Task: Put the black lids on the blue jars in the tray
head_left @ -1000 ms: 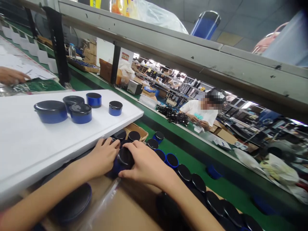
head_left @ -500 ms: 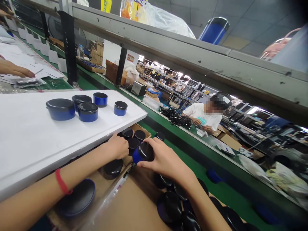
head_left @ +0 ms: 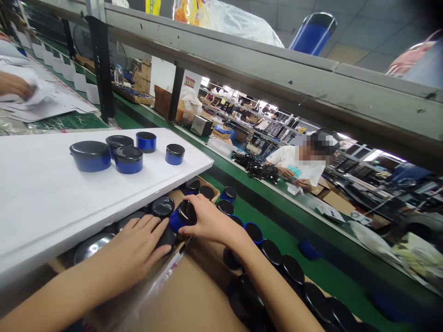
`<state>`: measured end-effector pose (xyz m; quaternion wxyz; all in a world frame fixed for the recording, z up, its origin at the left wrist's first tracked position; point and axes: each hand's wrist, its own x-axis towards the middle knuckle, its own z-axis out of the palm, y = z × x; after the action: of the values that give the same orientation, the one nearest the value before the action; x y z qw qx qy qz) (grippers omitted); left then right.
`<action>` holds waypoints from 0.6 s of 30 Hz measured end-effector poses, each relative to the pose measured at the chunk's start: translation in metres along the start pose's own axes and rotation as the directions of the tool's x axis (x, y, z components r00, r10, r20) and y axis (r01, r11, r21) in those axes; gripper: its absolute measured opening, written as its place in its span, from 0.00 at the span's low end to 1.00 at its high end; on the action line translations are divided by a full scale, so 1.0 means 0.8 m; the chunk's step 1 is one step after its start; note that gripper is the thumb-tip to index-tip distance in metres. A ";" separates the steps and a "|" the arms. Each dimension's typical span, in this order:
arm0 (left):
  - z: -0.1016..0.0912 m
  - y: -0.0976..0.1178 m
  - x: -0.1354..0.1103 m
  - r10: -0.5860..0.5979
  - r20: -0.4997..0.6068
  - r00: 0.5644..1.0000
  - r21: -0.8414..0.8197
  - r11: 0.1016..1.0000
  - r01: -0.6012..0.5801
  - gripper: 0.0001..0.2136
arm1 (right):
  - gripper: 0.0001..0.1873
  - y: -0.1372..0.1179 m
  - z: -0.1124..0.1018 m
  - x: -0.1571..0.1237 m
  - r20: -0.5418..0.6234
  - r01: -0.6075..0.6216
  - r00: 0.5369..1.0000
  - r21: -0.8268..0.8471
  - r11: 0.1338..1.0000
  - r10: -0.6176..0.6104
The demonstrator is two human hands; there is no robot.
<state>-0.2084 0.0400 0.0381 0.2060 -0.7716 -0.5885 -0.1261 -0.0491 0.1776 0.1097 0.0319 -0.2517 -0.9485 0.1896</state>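
Note:
Between the thumb and fingers of my right hand (head_left: 207,221) is a small round blue container with a black top (head_left: 185,214), tilted over the cardboard box (head_left: 194,281). My left hand (head_left: 138,244) lies with fingers spread beside it, over dark round pieces in the box; a dark piece (head_left: 168,237) shows by its thumb and index finger, and I cannot make out firm contact. Another black-topped container (head_left: 162,206) sits just beyond its fingertips. Several blue containers with black tops, including a wide one (head_left: 90,157), stand on the white board (head_left: 44,198).
More black-topped containers (head_left: 272,252) line the green conveyor belt (head_left: 242,184) at right. A metal shelf beam (head_left: 221,50) crosses above. Across the belt sits a person (head_left: 294,161) near a heap of black parts (head_left: 256,167). Another person's hand (head_left: 15,86) handles white sheets at far left.
My left hand has gone from closed fingers to spread ones and moved back toward me. My right hand has shifted left with the blue container. The hand at far left now moves white sheets.

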 end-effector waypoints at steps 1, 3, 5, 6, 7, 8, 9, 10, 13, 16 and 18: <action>0.006 0.004 -0.009 -0.031 -0.048 0.998 0.013 0.999 0.032 0.20 | 0.37 0.002 0.003 0.005 0.023 0.007 1.000 -0.018 1.000 -0.007; 0.017 0.007 -0.019 -0.070 -0.106 0.992 0.055 0.996 0.076 0.23 | 0.36 0.005 0.011 0.015 0.054 0.032 0.998 -0.080 0.996 -0.028; 0.024 0.005 -0.021 -0.089 -0.124 0.988 0.077 0.992 0.099 0.25 | 0.35 0.001 0.022 0.021 0.059 0.052 0.997 -0.180 0.982 -0.042; 0.026 0.003 -0.019 -0.097 -0.126 0.987 0.086 0.990 0.108 0.25 | 0.34 -0.002 0.028 0.023 0.049 0.051 0.998 -0.234 0.971 -0.041; 0.028 0.001 -0.016 -0.101 -0.122 0.987 0.095 0.989 0.113 0.26 | 0.34 -0.007 0.033 0.023 0.029 0.042 0.999 -0.282 0.959 -0.035; 0.028 -0.001 -0.012 -0.106 -0.118 0.987 0.105 0.987 0.118 0.26 | 0.35 -0.012 0.037 0.022 0.003 0.025 1.000 -0.320 0.947 -0.026; 0.027 -0.003 -0.008 -0.110 -0.117 0.987 0.118 0.985 0.123 0.27 | 0.38 -0.016 0.038 0.019 -0.026 0.004 1.000 -0.344 0.939 -0.013; 0.024 -0.005 -0.003 -0.118 -0.118 0.986 0.131 0.982 0.133 0.29 | 0.41 -0.019 0.036 0.014 -0.054 -0.023 0.999 -0.355 0.934 0.004; 0.007 -0.001 0.005 -0.092 -0.167 0.982 0.123 0.986 0.113 0.27 | 0.47 -0.011 0.016 -0.007 -0.110 -0.164 0.985 -0.329 0.930 0.135; -0.008 0.018 0.000 -0.062 -0.294 0.954 -0.029 0.998 0.056 0.22 | 0.55 0.022 -0.005 -0.030 -0.062 -0.366 0.930 -0.244 0.898 0.362; -0.007 0.044 -0.014 -0.081 -0.315 0.946 -0.169 0.985 0.029 0.18 | 0.64 0.049 -0.008 -0.040 0.005 -0.445 0.891 -0.187 0.876 0.453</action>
<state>-0.1778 0.0201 0.0321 0.2318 -0.7382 -0.5565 -0.3027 -0.0020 0.1956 0.1022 -0.0591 -0.4619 -0.8780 0.1109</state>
